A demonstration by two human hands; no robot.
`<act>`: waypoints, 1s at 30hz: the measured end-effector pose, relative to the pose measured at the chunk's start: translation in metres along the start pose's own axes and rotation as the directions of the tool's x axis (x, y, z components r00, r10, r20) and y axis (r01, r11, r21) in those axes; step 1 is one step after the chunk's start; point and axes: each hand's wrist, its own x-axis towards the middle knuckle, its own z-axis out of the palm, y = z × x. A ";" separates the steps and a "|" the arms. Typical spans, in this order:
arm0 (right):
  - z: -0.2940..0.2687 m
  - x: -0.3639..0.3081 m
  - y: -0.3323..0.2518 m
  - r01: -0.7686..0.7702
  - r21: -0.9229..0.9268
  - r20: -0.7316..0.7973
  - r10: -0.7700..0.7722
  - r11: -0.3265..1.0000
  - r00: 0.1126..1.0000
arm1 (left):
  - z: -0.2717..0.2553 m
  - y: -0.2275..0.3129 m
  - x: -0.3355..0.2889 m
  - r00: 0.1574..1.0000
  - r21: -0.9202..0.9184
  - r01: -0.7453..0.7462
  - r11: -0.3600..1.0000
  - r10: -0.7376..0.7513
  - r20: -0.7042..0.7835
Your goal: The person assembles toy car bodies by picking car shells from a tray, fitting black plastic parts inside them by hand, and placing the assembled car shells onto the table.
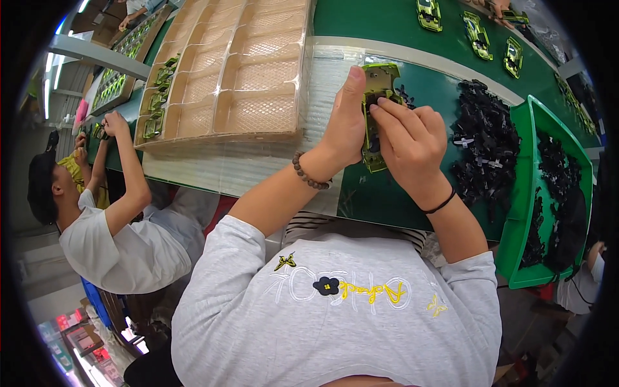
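My left hand (343, 126) holds a lime-green toy car body shell (382, 76) over the table, its hollow inside facing up. The thumb lies along the shell's left side, while the other fingers are hidden beneath it. My right hand (414, 143) has its fingers bent and pressed together, their tips against a dark area in the middle of the shell. Whether a small part sits under those fingertips cannot be made out. Right of my hands, a heap of small black plastic parts (487, 142) covers part of the green table mat (374, 203).
A divided tan tray (258, 74) stands at the left, with several green shells in its left column. A green bin (516, 222) of black parts is at the right. More shells (477, 35) lie on the far green surface. A co-worker (122, 238) sits at the left.
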 end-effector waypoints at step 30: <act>-0.001 -0.001 0.003 0.004 -0.008 0.018 -0.003 1.000 1.000 | 0.006 0.004 -0.001 0.995 -0.114 0.103 0.988 -0.102 0.013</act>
